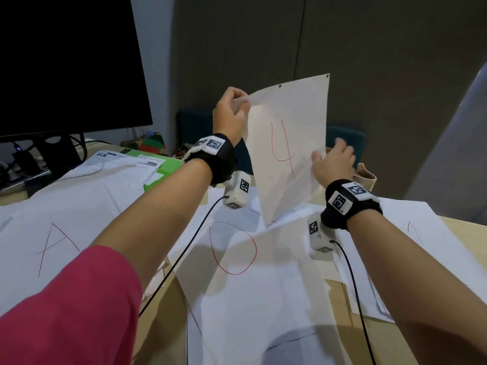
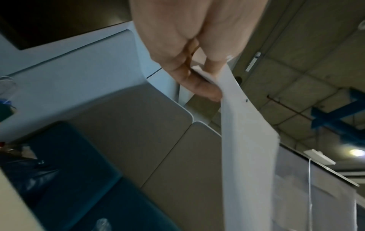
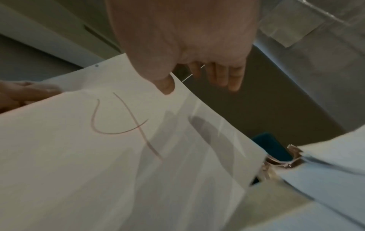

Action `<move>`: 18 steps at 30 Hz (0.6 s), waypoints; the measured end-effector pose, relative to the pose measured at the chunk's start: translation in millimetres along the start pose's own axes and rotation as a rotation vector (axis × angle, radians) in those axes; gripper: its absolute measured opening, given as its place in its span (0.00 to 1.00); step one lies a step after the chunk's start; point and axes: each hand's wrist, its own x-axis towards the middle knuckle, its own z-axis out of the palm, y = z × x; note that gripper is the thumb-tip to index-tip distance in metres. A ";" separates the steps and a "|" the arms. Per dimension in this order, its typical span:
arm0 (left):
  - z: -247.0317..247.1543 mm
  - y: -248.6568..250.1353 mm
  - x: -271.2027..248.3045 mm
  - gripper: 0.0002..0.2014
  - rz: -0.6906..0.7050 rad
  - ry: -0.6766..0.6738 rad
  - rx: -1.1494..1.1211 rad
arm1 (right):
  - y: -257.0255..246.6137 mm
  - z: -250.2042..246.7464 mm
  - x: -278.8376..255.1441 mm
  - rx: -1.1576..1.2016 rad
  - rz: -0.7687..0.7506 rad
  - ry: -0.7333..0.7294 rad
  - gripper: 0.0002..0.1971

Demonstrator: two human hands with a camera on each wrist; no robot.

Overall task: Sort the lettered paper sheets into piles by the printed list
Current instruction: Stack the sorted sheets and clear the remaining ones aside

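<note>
Overhead, left hand (image 1: 232, 111) pinched top corner of white paper sheet with red "4" (image 1: 287, 151), raised above sheets on desk (image 1: 168, 291). Right hand (image 1: 333, 162) at sheet's right edge, thumb seemingly on it, fingers loosely spread.

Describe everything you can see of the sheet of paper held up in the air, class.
The raised sheet is thin white paper, with what looks like a 4 drawn on it in thin red line. Small dark holes mark its top edge. It hangs nearly upright, slightly curved, above the other sheets on the desk; its bottom edge reaches down to them. The left hand pinches its upper left corner; the right hand holds its right edge, thumb in front, fingers behind. It looks uncreased.
</note>
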 end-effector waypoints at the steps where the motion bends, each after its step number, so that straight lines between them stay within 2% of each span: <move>1: -2.2 6.4 3.7 0.04 -0.001 -0.007 -0.021 | -4.7 -9.6 2.2 0.039 -0.010 0.043 0.32; 3: -7.1 13.7 10.3 0.04 -0.034 -0.023 -0.058 | -7.5 -21.9 8.9 0.108 -0.006 0.002 0.32; 6: -10.8 16.9 11.8 0.04 -0.135 -0.012 -0.145 | -0.1 -30.4 17.0 0.259 0.058 -0.198 0.25; 8: -9.0 17.7 2.1 0.13 -0.305 -0.018 -0.273 | 17.3 -25.8 22.0 0.332 0.084 -0.233 0.15; 10: -5.8 14.0 -17.6 0.20 -0.572 -0.203 -0.345 | 24.5 -28.0 14.8 0.387 0.137 -0.242 0.03; 12: -0.4 1.1 -41.0 0.17 -0.730 -0.463 -0.185 | 24.1 -38.9 0.3 0.479 0.174 -0.260 0.10; 14: 5.9 -8.0 -61.2 0.19 -0.715 -0.627 0.115 | 30.2 -49.0 -9.6 0.359 0.180 -0.323 0.09; 15: 8.6 -11.7 -68.9 0.21 -0.674 -0.665 0.269 | 33.5 -54.9 -13.4 0.230 0.172 -0.370 0.08; 16: 10.0 -14.0 -75.1 0.21 -0.625 -0.682 0.429 | 39.1 -60.7 -20.4 0.121 0.169 -0.424 0.13; 18: 7.8 -16.4 -87.9 0.20 -0.576 -0.684 0.666 | 58.7 -69.6 -28.7 -0.264 0.112 -0.498 0.31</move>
